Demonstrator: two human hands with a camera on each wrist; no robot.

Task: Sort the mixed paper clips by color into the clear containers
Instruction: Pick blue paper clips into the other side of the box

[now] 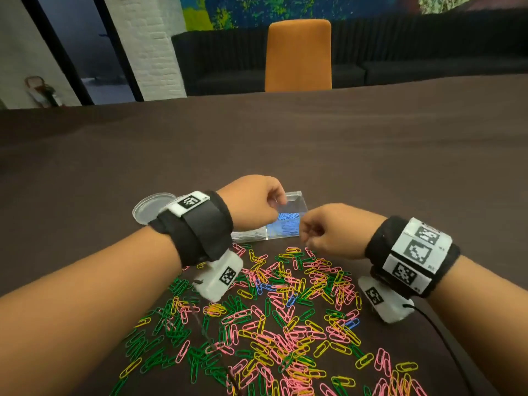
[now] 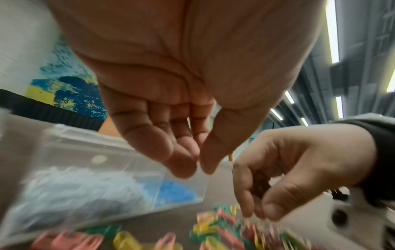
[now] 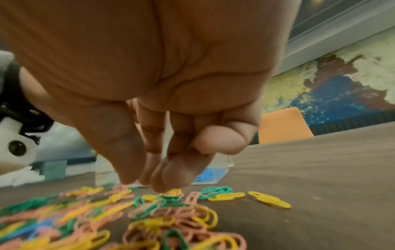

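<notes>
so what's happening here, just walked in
A person is sorting a heap of mixed paper clips on a dark table. A clear container behind the heap already holds blue clips; pink, yellow and green ones, plus a few blue, still lie loose. The left hand hangs over the container with fingertips together; whether it holds a clip can't be seen. The right hand is beside the container above the heap, fingers bunched; nothing visible in them. A clear round lid lies to the left.

Container point(image 1: 288, 221) sits behind the clip pile point(image 1: 274, 315) on the table point(image 1: 371, 152).
</notes>
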